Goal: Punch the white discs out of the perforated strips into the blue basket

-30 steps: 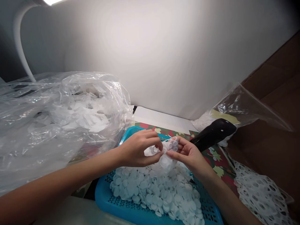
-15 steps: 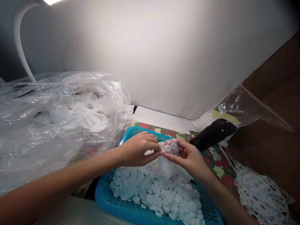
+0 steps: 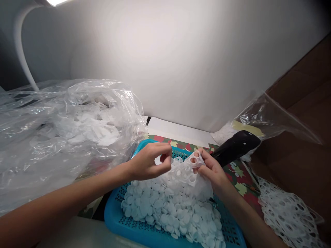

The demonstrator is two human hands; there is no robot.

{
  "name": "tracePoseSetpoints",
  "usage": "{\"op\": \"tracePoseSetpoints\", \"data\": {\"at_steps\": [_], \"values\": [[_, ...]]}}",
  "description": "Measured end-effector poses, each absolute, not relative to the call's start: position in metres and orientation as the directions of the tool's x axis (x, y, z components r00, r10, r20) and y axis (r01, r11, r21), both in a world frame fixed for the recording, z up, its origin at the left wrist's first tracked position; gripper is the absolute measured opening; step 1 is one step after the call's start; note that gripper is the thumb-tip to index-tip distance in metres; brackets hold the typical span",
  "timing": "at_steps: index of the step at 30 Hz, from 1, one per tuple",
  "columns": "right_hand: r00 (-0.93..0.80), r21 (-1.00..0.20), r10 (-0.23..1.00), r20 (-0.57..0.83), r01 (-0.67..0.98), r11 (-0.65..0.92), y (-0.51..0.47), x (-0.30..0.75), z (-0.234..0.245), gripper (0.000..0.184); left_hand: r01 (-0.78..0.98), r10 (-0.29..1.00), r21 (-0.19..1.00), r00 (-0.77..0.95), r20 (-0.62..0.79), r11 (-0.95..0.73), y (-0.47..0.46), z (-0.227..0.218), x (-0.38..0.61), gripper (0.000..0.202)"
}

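My right hand (image 3: 213,174) pinches a thin white sheet punched with round holes (image 3: 193,165), which droops over the basket. My left hand (image 3: 152,162) is curled to the left of the sheet, thumb and fingers drawn together; whether something small is between them is hidden. Below both hands, a heap of small white discs (image 3: 170,213) lies in a blue plastic basket (image 3: 124,232) with perforated walls. Some of the sheet's lower part blends into the white heap.
Clear plastic bags (image 3: 113,93) with white pieces lie at left, beneath a white lamp neck (image 3: 22,55). A black handle-like object (image 3: 236,146) juts past the basket's far right corner. Punched-out sheets (image 3: 289,213) pile up at right beside a brown cardboard wall (image 3: 307,103).
My left hand has come away from the sheet, moving slightly left. My right hand has shifted a little right, and the bunched sheet is now spread, showing its open holes.
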State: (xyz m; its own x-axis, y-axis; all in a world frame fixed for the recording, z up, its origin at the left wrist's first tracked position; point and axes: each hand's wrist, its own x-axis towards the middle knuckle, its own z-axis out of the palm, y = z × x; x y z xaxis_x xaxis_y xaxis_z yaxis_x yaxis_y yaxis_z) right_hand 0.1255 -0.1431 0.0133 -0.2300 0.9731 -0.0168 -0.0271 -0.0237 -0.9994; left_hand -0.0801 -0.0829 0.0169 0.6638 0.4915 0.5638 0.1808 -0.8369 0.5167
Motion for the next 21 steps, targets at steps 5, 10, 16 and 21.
{"op": "tracePoseSetpoints", "data": {"at_steps": [5,10,16,21], "values": [[-0.260,-1.000,0.966,0.004,-0.029,-0.004,-0.1391,0.1269,0.0117,0.016,0.162,0.459,0.536,0.745,0.485,-0.828,-0.0829,0.0131,-0.0793,0.028],[-0.249,-0.994,0.968,-0.021,0.112,0.007,-0.1384,0.1244,0.0115,0.015,0.166,0.429,0.488,0.753,0.499,-0.857,-0.0854,0.0122,-0.0779,0.026],[-0.266,-0.988,0.964,-0.013,0.153,0.029,-0.1396,0.1218,0.0089,0.016,0.199,0.401,0.421,0.786,0.471,-0.885,-0.0863,0.0123,-0.0773,0.008],[-0.286,-0.983,0.958,-0.036,0.181,0.017,-0.1418,0.1223,0.0084,0.015,0.224,0.397,0.408,0.822,0.409,-0.885,-0.0867,0.0123,-0.0776,0.011]]}}
